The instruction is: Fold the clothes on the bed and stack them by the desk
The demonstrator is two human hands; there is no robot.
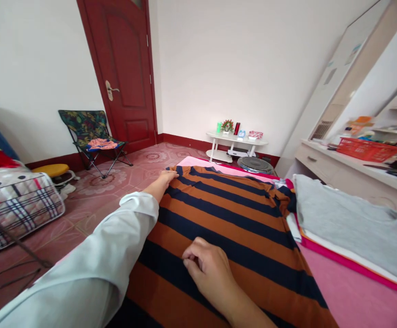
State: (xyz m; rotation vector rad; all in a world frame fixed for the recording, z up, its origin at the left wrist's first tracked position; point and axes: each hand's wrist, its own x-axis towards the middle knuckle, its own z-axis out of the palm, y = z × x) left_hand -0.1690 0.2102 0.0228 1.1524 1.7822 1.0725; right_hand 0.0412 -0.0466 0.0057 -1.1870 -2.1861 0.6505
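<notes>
A striped shirt (225,214) in brown and dark navy lies spread out on a pink-covered surface (362,278). My left arm stretches out in a pale rolled-up sleeve. At the shirt's far left corner, my left hand (168,176) has its fingers closed on the edge of the cloth; the fingertips are small and partly hidden. Over the middle of the shirt is my right hand (212,264), loosely curled, thumb near the forefinger, with nothing visible in it. The shirt's far right part (283,196) is bunched.
Folded clothes, a grey top (348,228) uppermost, lie on the right. Behind them stands a dresser with a red basket (369,149). A low white table (237,139) is by the far wall. A folding chair (94,136) and yellow stool (51,170) stand left.
</notes>
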